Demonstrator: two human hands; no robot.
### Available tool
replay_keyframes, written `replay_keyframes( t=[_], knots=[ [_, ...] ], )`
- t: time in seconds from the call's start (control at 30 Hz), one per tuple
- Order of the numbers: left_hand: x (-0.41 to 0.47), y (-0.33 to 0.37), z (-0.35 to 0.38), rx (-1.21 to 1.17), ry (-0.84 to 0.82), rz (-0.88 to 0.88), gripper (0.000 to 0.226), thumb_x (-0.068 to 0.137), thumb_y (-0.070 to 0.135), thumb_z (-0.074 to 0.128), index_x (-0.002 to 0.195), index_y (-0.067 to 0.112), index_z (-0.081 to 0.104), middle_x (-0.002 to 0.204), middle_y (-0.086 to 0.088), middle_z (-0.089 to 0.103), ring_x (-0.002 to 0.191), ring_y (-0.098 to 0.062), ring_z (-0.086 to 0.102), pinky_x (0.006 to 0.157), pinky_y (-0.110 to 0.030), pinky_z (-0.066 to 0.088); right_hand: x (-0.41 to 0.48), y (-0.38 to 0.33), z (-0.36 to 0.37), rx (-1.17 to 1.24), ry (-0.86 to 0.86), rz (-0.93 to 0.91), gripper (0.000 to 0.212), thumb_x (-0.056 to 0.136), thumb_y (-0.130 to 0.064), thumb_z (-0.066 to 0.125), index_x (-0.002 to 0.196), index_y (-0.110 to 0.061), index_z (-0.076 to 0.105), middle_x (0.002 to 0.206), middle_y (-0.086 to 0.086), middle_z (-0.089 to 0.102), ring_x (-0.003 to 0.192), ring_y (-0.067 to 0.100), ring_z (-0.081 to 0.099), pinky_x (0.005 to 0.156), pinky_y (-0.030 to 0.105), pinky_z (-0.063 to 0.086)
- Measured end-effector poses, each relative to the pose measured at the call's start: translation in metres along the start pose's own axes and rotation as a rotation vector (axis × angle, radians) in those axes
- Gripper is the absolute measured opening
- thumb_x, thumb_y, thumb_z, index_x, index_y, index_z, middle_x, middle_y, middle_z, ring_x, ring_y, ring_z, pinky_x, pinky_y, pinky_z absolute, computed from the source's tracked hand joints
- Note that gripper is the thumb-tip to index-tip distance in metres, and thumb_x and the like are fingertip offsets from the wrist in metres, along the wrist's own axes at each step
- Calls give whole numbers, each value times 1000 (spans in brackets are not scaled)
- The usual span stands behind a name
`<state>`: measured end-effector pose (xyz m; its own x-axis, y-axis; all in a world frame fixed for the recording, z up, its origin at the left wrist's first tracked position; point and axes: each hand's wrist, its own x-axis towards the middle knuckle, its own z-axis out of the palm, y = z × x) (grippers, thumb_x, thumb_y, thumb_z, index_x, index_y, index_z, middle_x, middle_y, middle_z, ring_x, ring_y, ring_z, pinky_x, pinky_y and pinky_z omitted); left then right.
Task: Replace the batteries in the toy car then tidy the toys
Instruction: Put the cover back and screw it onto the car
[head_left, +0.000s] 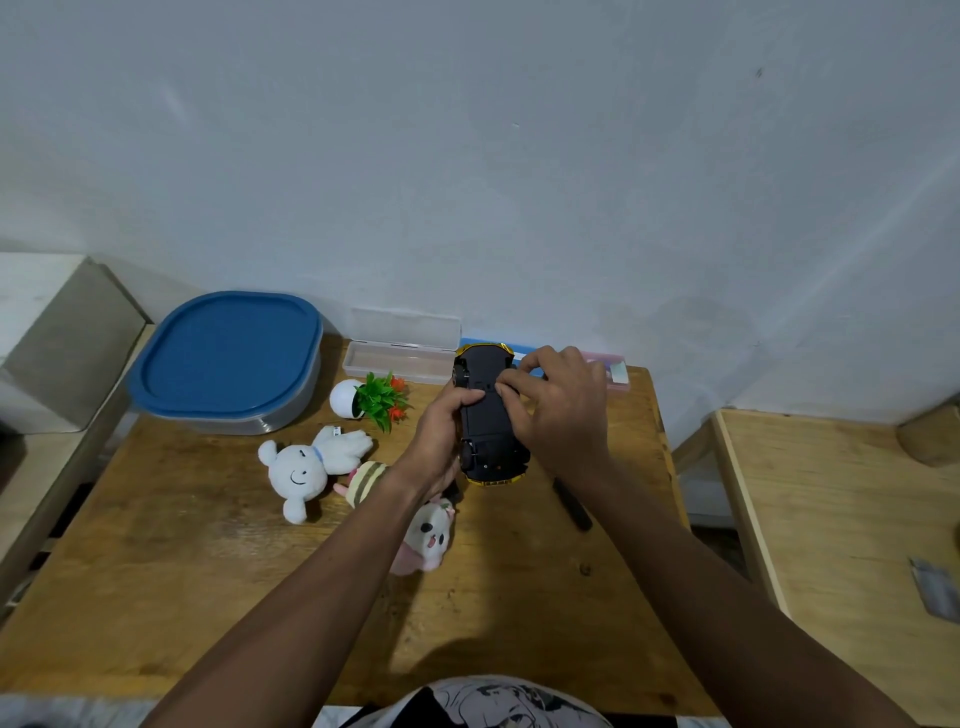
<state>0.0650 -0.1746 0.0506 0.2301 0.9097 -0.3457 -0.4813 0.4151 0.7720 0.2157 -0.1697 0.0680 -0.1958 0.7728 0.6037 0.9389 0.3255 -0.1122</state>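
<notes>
The yellow plastic toy car with a black underside (488, 415) is held belly-up just above the wooden surface (208, 571), toward its far right, nose pointing to 12 o'clock. The left hand (441, 431) wraps the car's side from 9 o'clock, its grip closed round the body with the thumb laid across the black base. The right hand (561, 410) comes in from 3 o'clock, its curled fingertips pinching at a spot on the base. This is probably the battery hatch, though the hatch itself is too small to make out.

The car looks like a light, rigid, hollow shell with smooth, rather slippery paintwork. The flanks between the wheels seem the safest hold, and the wheels and any thin hatch tab look like the parts most likely to snap if forced.

From the car, a dark slim tool (571, 504), perhaps a screwdriver, lies at 5 o'clock. A white plush bunny (311, 467) lies at 8 o'clock and a pink-and-white plush (428, 540) at 7 o'clock, both soft and easy to squeeze. A grey tub with a blue lid (228, 358) sits at 10 o'clock.

No brand, label or writing is legible anywhere, including on the car's base.
</notes>
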Motion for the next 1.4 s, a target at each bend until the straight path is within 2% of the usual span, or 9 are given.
replay_keyframes(
  t=[0.1,0.2,0.33,0.53,0.67,0.8,1.0,1.13,1.4],
  knots=[
    [-1,1,1,20,0,2,34,99,14,44,131,8,54,105,-16,65,88,-29,66,68,-37,59,0,0,1,16,12,21,14,88,-33,65,88,-26,76,91,-6,64,82,19,52,68,32,27],
    [0,-1,-1,44,-2,7,35,99,13,44,131,8,55,107,-18,65,90,-30,66,71,-40,58,0,-1,1,55,-22,81,13,86,-36,67,87,-27,77,92,-7,64,82,18,51,69,31,28],
    [-1,-2,1,41,18,-11,28,99,13,45,122,12,59,101,-15,67,84,-28,68,70,-40,58,-1,-1,3,77,-35,143,13,84,-37,69,86,-28,78,93,-7,63,83,17,52,72,32,30],
    [0,-1,3,16,22,-19,32,98,13,46,128,8,56,106,-18,65,86,-29,67,72,-40,57,-2,-4,4,129,0,197,11,82,-34,69,83,-27,78,92,-7,64,82,19,55,73,35,36],
    [-1,0,2,-7,27,-42,35,98,14,46,130,3,54,99,-16,66,79,-27,68,64,-36,60,-3,-5,5,198,-43,266,11,82,-36,68,83,-30,77,92,-9,65,84,17,55,74,33,31],
    [-2,0,2,-5,32,-56,35,99,15,45,130,1,54,97,-16,67,79,-27,68,65,-35,59,0,-5,4,271,-88,315,10,81,-37,68,83,-33,78,92,-13,64,86,15,54,76,32,27],
    [0,1,3,-3,46,-55,40,98,16,46,133,-2,54,96,-15,68,80,-29,68,65,-36,59,2,-3,3,377,-91,343,13,80,-39,66,82,-33,77,90,-14,62,86,13,53,75,44,46],
    [1,1,4,-11,47,-56,36,98,17,46,127,0,58,98,-17,67,81,-30,67,69,-37,58,2,-3,6,428,-65,372,12,78,-39,67,80,-31,77,88,-13,62,85,14,57,77,48,48],
    [-2,4,4,-23,24,-67,39,99,17,45,132,-1,55,96,-15,68,82,-28,67,67,-36,60,-1,-3,7,428,-64,397,16,78,-43,67,82,-32,78,86,-15,63,85,13,57,80,50,47]
  ],
)
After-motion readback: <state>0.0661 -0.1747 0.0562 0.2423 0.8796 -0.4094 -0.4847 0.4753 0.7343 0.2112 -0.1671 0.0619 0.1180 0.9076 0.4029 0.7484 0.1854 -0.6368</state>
